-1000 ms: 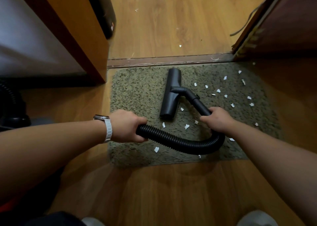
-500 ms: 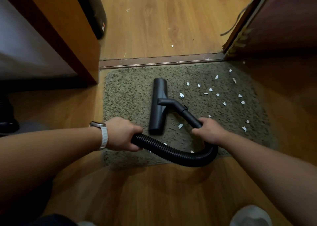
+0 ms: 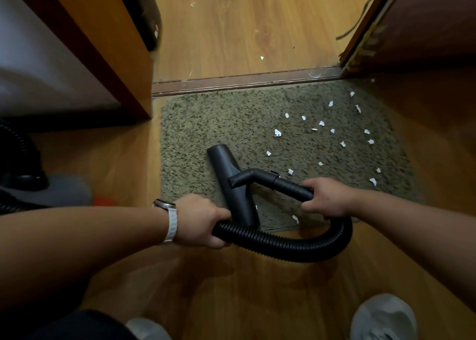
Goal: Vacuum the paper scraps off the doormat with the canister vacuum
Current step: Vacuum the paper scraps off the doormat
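Below centre, your left hand (image 3: 199,221) is gripping the ribbed black hose (image 3: 283,248), right hand (image 3: 328,198) its smooth tube (image 3: 291,186); be sliding the flat black nozzle (image 3: 229,174) rightward over white paper scraps (image 3: 277,132)

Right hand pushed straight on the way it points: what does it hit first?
Probably the floor nozzle: the right hand grips the wand, pointing left along it, and the wand ends in the nozzle. Depth is unclear.
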